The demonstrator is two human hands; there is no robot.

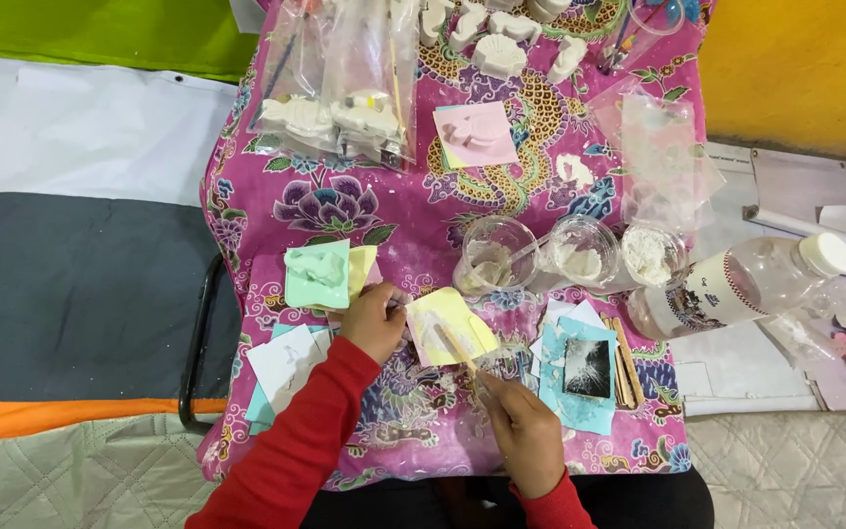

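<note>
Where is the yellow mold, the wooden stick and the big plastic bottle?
yellow mold (pixel 452 318): head view, on its bare yellow middle.
wooden stick (pixel 456 345): head view, on the shaft above the right hand (pixel 526 431).
plastic bottle (pixel 736 286): head view, on its clear body beside the label.
</note>
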